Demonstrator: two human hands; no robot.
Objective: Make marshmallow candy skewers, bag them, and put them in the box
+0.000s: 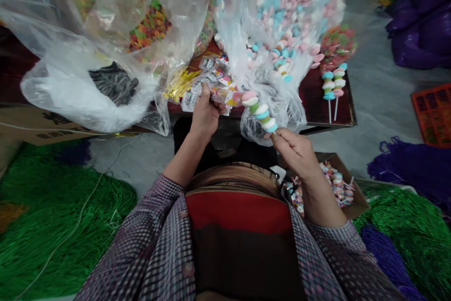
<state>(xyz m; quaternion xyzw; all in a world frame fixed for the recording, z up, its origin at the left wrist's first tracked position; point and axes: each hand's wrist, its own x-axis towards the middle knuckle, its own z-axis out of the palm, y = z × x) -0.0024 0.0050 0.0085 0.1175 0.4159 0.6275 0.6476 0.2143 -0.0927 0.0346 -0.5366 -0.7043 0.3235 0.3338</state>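
Skewer (260, 112): located above the near edge of the desk (347, 112), between the two hands. It is tilted, with its pink end toward the left hand (206, 115). Right hand (295, 150): thumb and fingers clamped on the lower end, just beyond the last blue piece; the grip hides the stick. Left hand: thumb and fingers pinched on a printed clear wrapper (227, 96), whose free end meets or nearly meets the pink piece. Actual contact cannot be confirmed.

Step in hand (judged): start of sleeving. Skewer and wrapper are presented end to end; no piece is clearly inside.

Next move (judged): calls for the wrapper mouth to be held spread, the skewer's slope brought into line with the wrapper, and a light push by the stick. Caution: soft pieces may snag on the film edge or compress along the stick.

Supply: loose wrappers (212, 77) lie just beside the left hand, next to gold ties (182, 86), which probably serve a later closing step. Two unwrapped skewers (339, 82) lie at the desk's right end. A box (360, 197) beside the right forearm contains wrapped skewers (338, 187).
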